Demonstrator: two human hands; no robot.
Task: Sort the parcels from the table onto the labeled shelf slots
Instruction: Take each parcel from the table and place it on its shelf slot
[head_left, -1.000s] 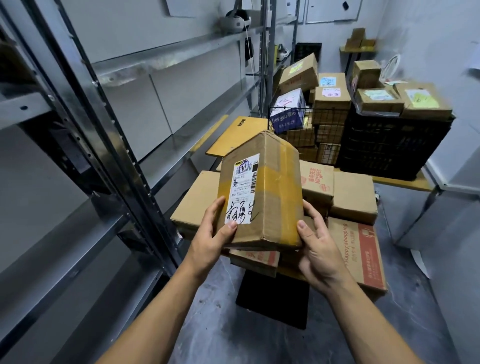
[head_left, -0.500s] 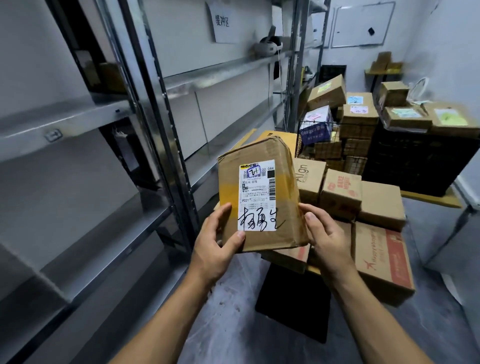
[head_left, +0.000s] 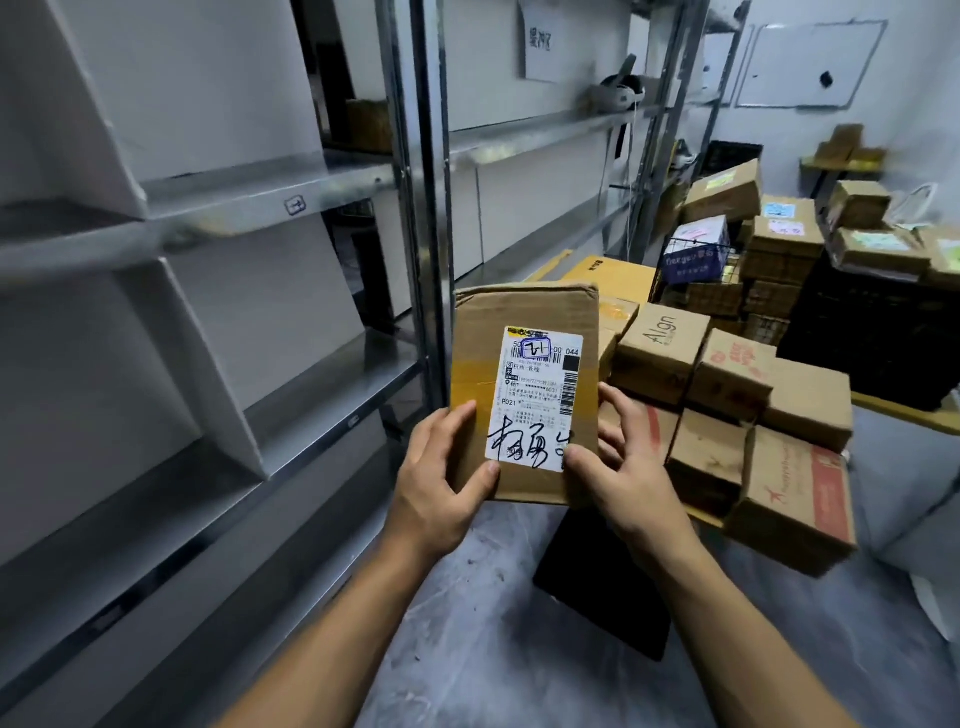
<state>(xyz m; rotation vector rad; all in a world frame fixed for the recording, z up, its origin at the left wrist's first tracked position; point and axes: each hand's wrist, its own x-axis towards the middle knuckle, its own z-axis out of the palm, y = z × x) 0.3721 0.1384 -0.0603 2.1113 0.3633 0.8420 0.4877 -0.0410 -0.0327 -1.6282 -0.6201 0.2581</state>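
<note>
Parcel now stands upright with its label square to the view, where a second ago it leaned back over the pile. It is held in the air, clear of the surface, just right of a rack upright. At far left the shelf fills more of the view than before, and a small tag shows on one ledge, too blurred to read. The left hand grips the lower left corner, thumb laid across the front, fingers behind. The right hand pinches the lower right edge, thumb on the label's corner. Further right, the other boxes sit stacked on the surface. I judge that the label is being checked, so choosing a slot comes next
</note>
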